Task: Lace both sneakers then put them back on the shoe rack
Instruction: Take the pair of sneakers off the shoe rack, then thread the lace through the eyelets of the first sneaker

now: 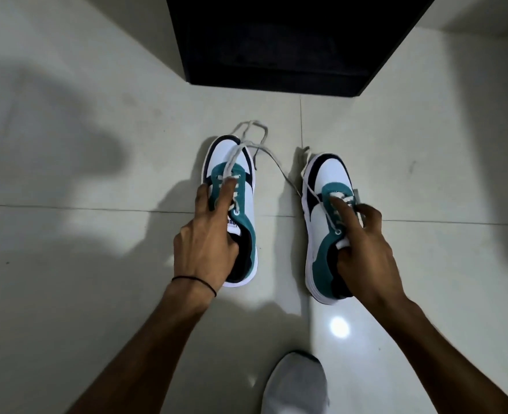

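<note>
Two white, teal and navy sneakers are side by side over the tiled floor, toes pointing away from me. My left hand (208,234) grips the left sneaker (243,174) at its tongue, thumb inside the opening and fingers over the laces. My right hand (363,243) grips the right sneaker (327,180) the same way at its tongue. Loose white lace ends (254,135) trail off the left toe onto the floor. A thinner lace end (303,162) hangs beside the right toe.
A dark shoe rack or cabinet (276,40) stands straight ahead on the pale tiled floor (82,144). A grey-white sock-clad foot (296,383) shows at the bottom edge. A bright light reflection lies on the tile near the foot.
</note>
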